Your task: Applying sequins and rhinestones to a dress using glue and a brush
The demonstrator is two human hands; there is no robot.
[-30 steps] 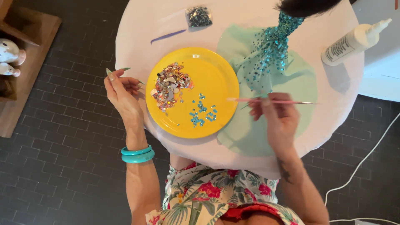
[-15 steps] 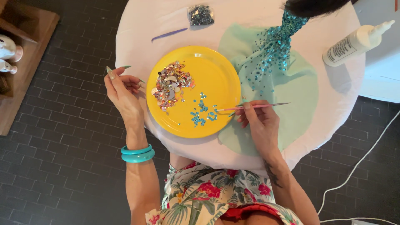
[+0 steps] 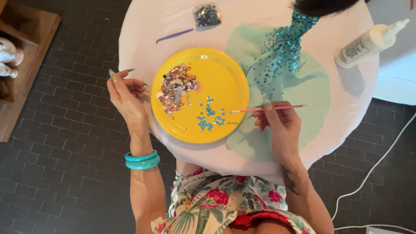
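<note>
A yellow plate (image 3: 225, 82) sits on the round white table (image 3: 143, 34). On it lie a heap of mixed sequins (image 3: 175, 86) at the left and a scatter of small blue sequins (image 3: 210, 117) near the middle. My right hand (image 3: 279, 125) holds a thin pink stick (image 3: 268, 108) level, its tip over the plate's right rim beside the blue sequins. My left hand (image 3: 125, 97) rests at the plate's left edge, fingers loosely spread, holding nothing. A mint fabric piece (image 3: 312, 91) studded with blue sequins lies right of the plate.
A white glue bottle (image 3: 368, 43) lies at the table's right edge. A small clear bag of sequins (image 3: 206, 15) and a purple stick (image 3: 174, 35) sit at the far side. A white cable (image 3: 372, 169) runs over the dark tiled floor. Wooden furniture (image 3: 26, 56) stands at left.
My right hand has carried the pink stick left from over the fabric, so its tip now reaches the plate's rim. The left hand has stayed in place.
</note>
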